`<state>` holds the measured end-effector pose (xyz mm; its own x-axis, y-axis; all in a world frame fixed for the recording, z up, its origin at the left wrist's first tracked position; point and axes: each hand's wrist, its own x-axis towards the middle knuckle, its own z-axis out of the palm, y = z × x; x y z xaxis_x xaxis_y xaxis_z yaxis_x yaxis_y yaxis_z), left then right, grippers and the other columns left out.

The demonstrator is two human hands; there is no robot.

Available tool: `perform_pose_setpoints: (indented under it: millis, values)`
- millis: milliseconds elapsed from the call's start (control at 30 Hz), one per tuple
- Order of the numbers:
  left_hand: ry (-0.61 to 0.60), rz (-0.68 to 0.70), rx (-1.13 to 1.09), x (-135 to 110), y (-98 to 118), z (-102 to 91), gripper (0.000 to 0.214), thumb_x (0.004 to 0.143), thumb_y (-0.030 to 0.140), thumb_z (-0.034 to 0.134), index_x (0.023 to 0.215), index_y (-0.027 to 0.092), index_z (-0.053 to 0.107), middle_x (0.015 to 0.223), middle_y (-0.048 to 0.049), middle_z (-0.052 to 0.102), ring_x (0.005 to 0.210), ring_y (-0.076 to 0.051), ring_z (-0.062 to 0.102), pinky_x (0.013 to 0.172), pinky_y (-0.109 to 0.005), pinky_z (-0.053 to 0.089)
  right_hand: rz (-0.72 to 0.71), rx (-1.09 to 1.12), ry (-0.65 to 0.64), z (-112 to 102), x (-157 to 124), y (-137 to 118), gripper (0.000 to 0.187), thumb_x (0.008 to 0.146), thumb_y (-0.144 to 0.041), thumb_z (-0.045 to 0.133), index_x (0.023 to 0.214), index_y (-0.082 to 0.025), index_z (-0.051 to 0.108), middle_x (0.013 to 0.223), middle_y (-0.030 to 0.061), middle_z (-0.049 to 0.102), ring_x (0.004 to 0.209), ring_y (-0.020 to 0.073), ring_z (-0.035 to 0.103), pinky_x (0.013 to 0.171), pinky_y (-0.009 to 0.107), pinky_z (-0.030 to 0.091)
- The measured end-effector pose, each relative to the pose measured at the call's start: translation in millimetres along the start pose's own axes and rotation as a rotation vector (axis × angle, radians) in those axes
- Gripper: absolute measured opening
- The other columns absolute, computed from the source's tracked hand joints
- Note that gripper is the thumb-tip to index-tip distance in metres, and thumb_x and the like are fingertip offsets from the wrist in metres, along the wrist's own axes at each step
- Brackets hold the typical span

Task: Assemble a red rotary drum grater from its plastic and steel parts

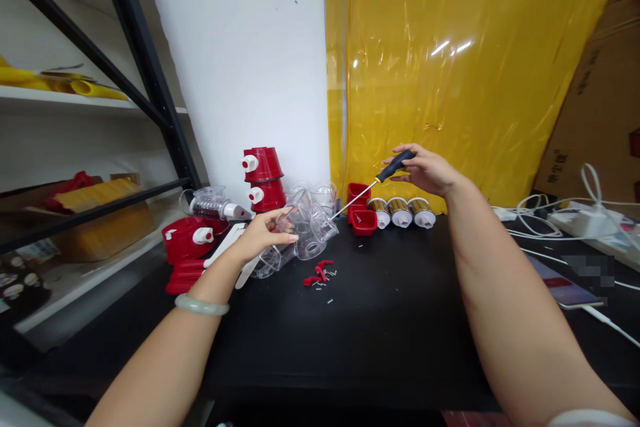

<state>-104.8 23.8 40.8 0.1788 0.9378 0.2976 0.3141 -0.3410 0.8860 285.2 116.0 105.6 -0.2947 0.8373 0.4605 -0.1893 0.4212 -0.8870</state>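
Note:
My left hand (267, 230) is closed around a clear plastic housing (320, 221), tilted above the black table. In my right hand (425, 170) is a screwdriver (393, 169) with a dark handle, a yellow collar and a long thin shaft. Its tip meets the right side of the clear housing; whether a screw sits there is too small to tell. Below the housing lie small red plastic pieces (317, 275) and several loose screws (331, 273). More clear plastic parts (266, 263) rest behind and beside my left hand.
Red bases (265, 177) are stacked at the back, with more red parts (187, 247) at left. Three grater drums (400, 212) stand beside red trays (364, 221). White cables (530, 220) and a phone (565, 283) lie at right. A shelf frame (145, 60) borders the left.

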Motion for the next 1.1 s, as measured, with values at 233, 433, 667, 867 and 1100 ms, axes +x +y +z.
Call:
perform_pose_setpoints:
  millis: [233,433,667,867,1100]
  values:
    - [0.006,0.005,0.016,-1,2,0.9,0.079,0.053,0.031,0.087,0.126,0.014,0.062,0.090,-0.0041,0.068,0.089,-0.021,0.063,0.089,-0.040,0.050,0.121,-0.401,0.224,-8,10,10,0.049,0.086,-0.066,0.049,0.069,-0.020,0.051,0.047,0.0051,0.059,0.040,0.0161,0.057,0.041,0.027,0.046]
    - [0.031,-0.004,0.022,1,-2,-0.4,0.082,0.052,0.031,0.088,0.126,0.011,0.061,0.085,-0.0031,0.068,0.088,-0.021,0.063,0.092,-0.043,0.049,0.041,-0.169,0.187,7,14,17,0.023,0.086,-0.043,0.056,0.097,-0.023,0.054,0.085,0.0024,0.072,0.073,0.0180,0.069,0.068,0.037,0.057]
    - [0.061,-0.018,0.027,0,0,-1.0,0.084,0.052,0.029,0.087,0.128,0.009,0.059,0.085,-0.0028,0.066,0.085,-0.019,0.061,0.095,-0.043,0.047,-0.040,-0.167,0.391,22,26,28,0.031,0.087,-0.052,0.053,0.079,-0.022,0.053,0.057,-0.0017,0.059,0.054,0.0138,0.061,0.053,0.026,0.051]
    - [0.081,-0.021,0.014,0,1,0.1,0.086,0.052,0.030,0.087,0.129,0.008,0.058,0.085,-0.0028,0.066,0.084,-0.018,0.061,0.095,-0.042,0.047,-0.070,0.059,0.246,24,22,27,0.019,0.084,-0.037,0.059,0.099,-0.026,0.056,0.090,0.0017,0.072,0.091,0.0167,0.070,0.077,0.036,0.057]
    - [0.055,0.013,0.051,0,1,1.3,0.083,0.053,0.032,0.087,0.128,0.011,0.059,0.084,-0.0026,0.066,0.082,-0.019,0.061,0.092,-0.043,0.049,-0.004,-0.077,0.421,17,25,31,0.026,0.085,-0.041,0.061,0.074,-0.018,0.059,0.060,0.0004,0.060,0.057,0.0132,0.063,0.054,0.026,0.054]
